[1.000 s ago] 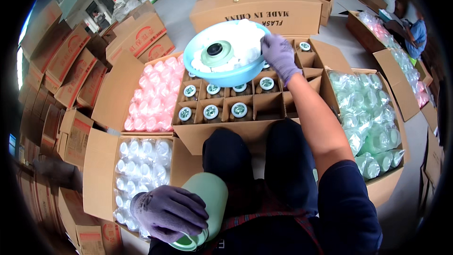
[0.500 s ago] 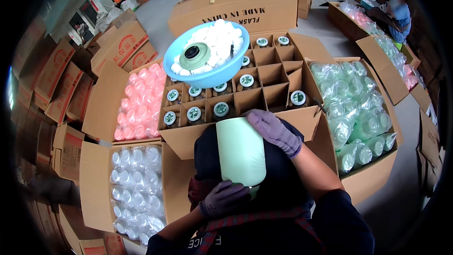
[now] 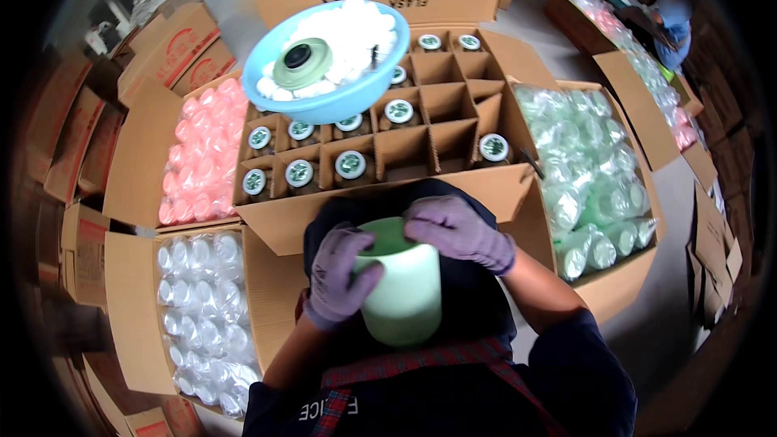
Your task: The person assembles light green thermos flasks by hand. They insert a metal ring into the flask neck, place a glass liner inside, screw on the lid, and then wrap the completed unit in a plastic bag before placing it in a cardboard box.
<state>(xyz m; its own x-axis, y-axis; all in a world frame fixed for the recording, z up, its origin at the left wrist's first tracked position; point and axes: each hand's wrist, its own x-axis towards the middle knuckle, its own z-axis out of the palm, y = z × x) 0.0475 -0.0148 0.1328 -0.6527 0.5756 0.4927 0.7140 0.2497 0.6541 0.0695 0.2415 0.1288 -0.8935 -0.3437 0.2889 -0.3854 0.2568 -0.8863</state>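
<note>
A light green cylindrical flask casing (image 3: 402,299) stands in my lap, slightly tilted, its open mouth showing at the top. My gloved left hand (image 3: 338,279) grips its left side, thumb on the outer wall and fingers at the rim. On the far right of the rim, my gloved right hand (image 3: 465,235) holds the edge with bent fingers. The inside is shaded and its bottom cannot be seen. Just beyond my hands is a divided carton (image 3: 405,188) with several capped flask liners (image 3: 350,164) standing in its cells.
A blue basin (image 3: 344,105) of white round pieces (image 3: 356,32) sits over the carton's far left, with a green ring-shaped part (image 3: 312,74) on top. Bagged pink pieces (image 3: 202,150) and clear ones (image 3: 198,307) fill boxes leftward; bagged green ones (image 3: 591,162) lie right. Another person (image 3: 670,28) sits far right.
My left hand has gone from the casing's near end up to its rim. The casing has tipped so its mouth shows, and my right hand has moved slightly nearer.
</note>
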